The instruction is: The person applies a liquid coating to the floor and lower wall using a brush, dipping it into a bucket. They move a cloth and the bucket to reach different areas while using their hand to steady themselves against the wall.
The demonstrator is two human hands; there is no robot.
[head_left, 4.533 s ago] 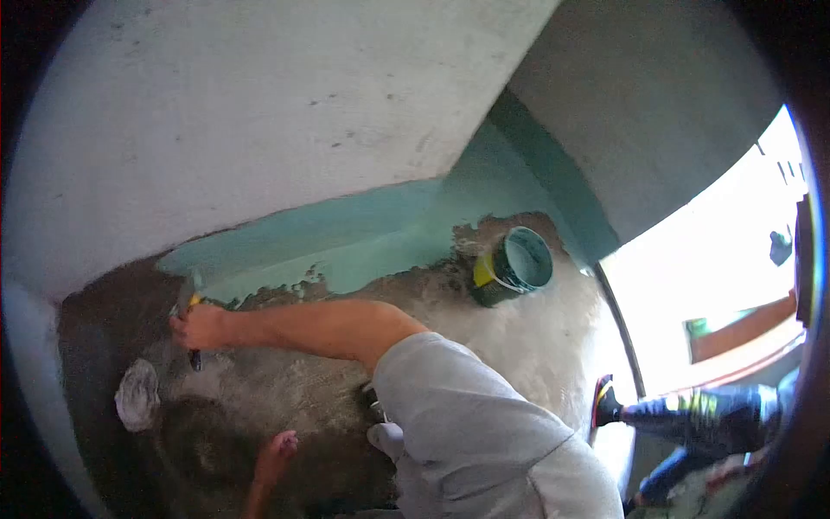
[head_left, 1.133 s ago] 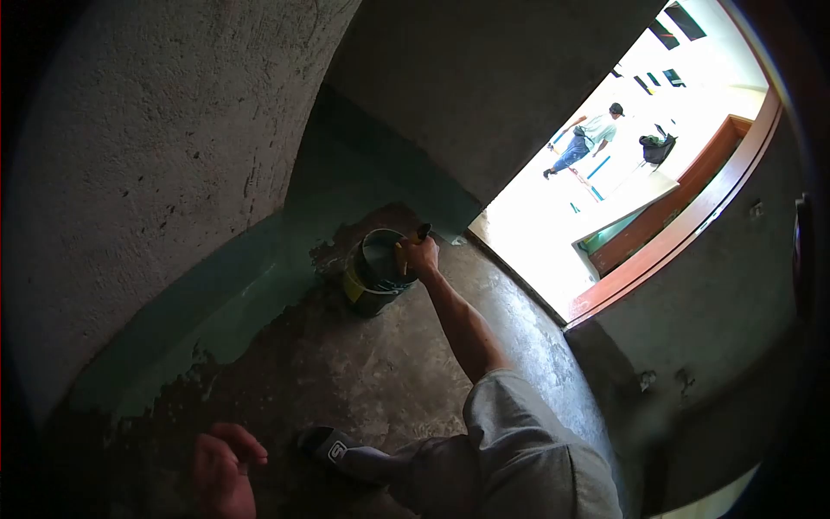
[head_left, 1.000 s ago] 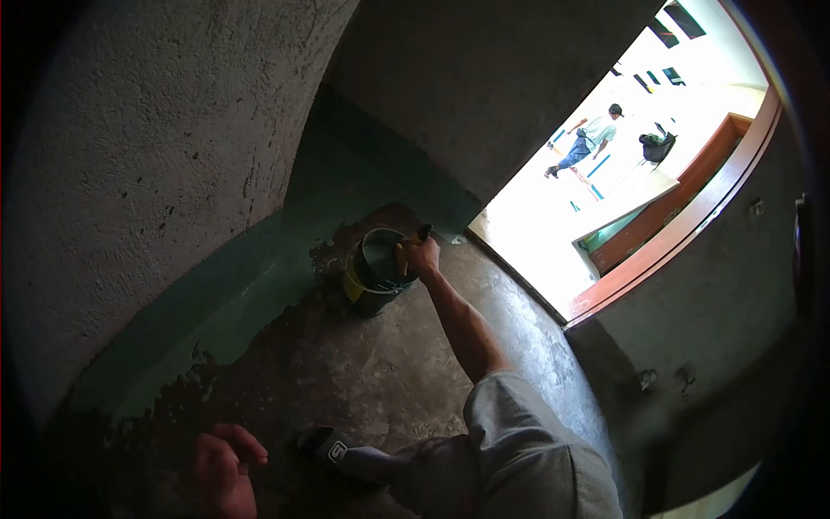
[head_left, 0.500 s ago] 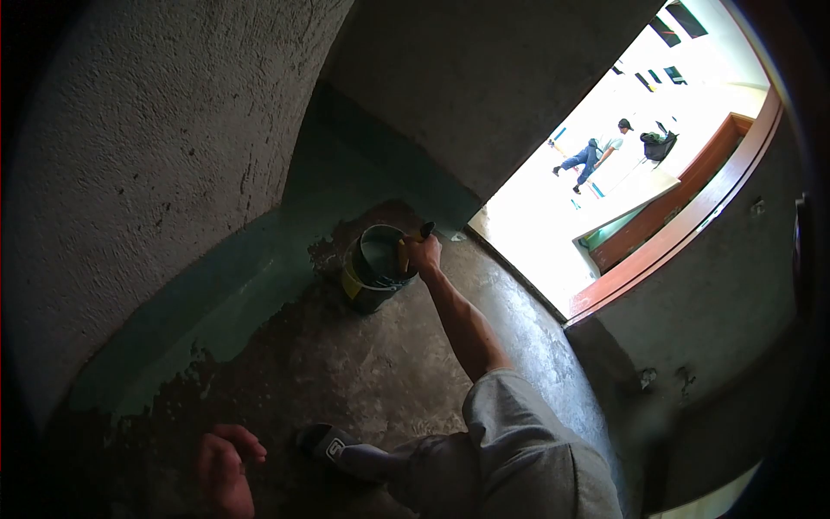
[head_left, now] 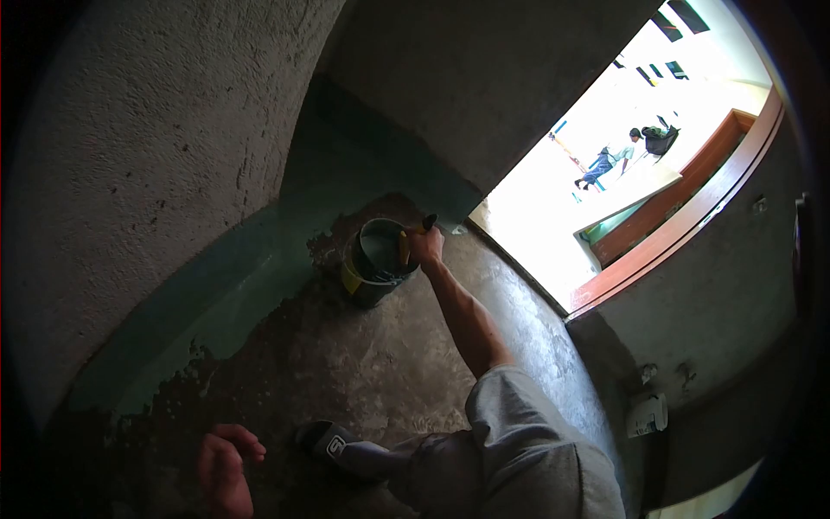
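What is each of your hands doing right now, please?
Left hand: open, fingers loosely curled, holding nothing.
Right hand: closed on a paintbrush at the paint bucket.

Dim fisheye view; overexposed doorway (head_left: 596, 182) backlights room.

The concrete floor (head_left: 389, 363), green at its edge, bears a paint bucket (head_left: 363, 291) and a sandal (head_left: 331, 444).

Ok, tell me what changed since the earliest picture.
The right hand carried the brush from the green painted strip over to the bucket and holds it inside. The person outside walked on. The left hand stayed down near the floor.
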